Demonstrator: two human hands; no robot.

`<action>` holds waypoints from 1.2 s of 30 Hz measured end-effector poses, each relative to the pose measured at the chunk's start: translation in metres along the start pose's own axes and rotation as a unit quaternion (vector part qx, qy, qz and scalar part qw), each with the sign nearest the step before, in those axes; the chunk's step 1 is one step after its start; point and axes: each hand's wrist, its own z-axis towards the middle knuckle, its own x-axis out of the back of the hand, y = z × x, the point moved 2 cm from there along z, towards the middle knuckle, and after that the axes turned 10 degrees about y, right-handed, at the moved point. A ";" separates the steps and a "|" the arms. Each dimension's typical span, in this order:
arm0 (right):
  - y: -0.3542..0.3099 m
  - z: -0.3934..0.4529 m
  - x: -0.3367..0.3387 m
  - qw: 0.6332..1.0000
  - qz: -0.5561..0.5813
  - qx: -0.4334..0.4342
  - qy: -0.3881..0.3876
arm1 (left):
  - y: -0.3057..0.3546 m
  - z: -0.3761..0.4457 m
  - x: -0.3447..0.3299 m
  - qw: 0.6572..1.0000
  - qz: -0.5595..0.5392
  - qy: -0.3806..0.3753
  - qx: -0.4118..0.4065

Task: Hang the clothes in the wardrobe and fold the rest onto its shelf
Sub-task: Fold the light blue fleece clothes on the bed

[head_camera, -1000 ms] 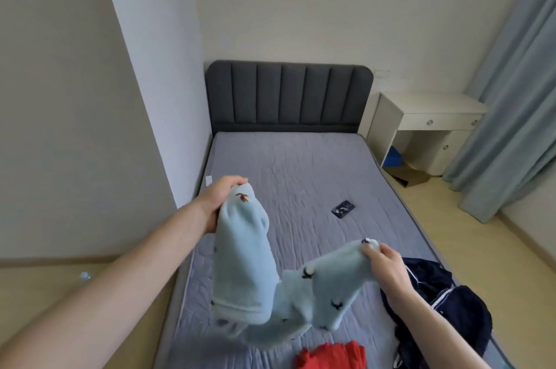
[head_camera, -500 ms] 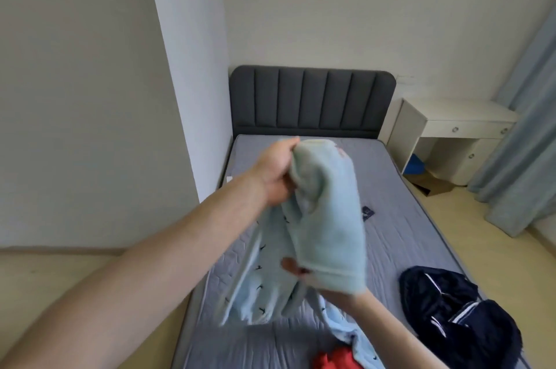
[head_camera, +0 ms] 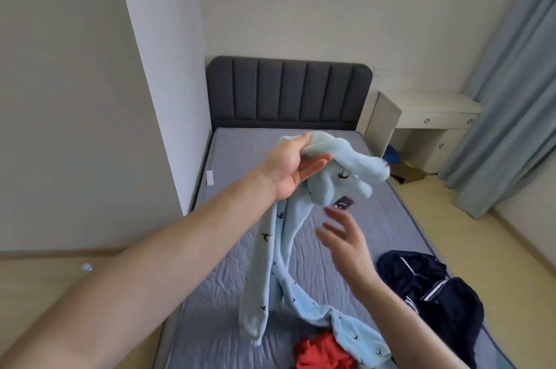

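A light blue fleece garment (head_camera: 272, 266) with small dark bird prints hangs above the bed. My left hand (head_camera: 293, 165) grips its bunched top end between thumb and fingers. The rest of it trails down to the mattress. My right hand (head_camera: 346, 241) hovers just right of the hanging cloth, fingers spread, holding nothing. A red garment (head_camera: 320, 353) lies crumpled at the near edge of the bed. A dark navy garment (head_camera: 433, 299) with white stripes is heaped at the bed's right side.
The grey mattress (head_camera: 373, 236) has a dark headboard (head_camera: 288, 93) and carries a small dark phone-like object (head_camera: 343, 204). A white wall panel (head_camera: 168, 68) stands at the left. A white desk (head_camera: 427, 125) and blue curtains (head_camera: 517, 83) are at the right.
My right hand has let go of the blue garment and dropped lower, fingers now spread. My left hand keeps the bunched end, and the cloth now hangs long toward the mattress.
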 end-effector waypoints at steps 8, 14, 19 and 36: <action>0.050 -0.015 -0.074 0.981 -0.116 -0.136 -0.071 | 0.012 -0.035 -0.103 0.985 0.076 -0.150 -0.049; 0.024 0.022 -0.038 0.991 -0.092 -0.083 0.048 | 0.010 -0.028 -0.080 0.912 0.313 -0.246 -0.096; 0.001 0.025 0.011 0.958 0.153 -0.207 0.125 | -0.055 -0.001 0.056 0.846 0.501 -0.117 -0.144; -0.046 0.017 -0.009 0.859 0.430 -0.267 0.081 | -0.265 -0.058 0.131 0.821 0.568 -0.011 -0.054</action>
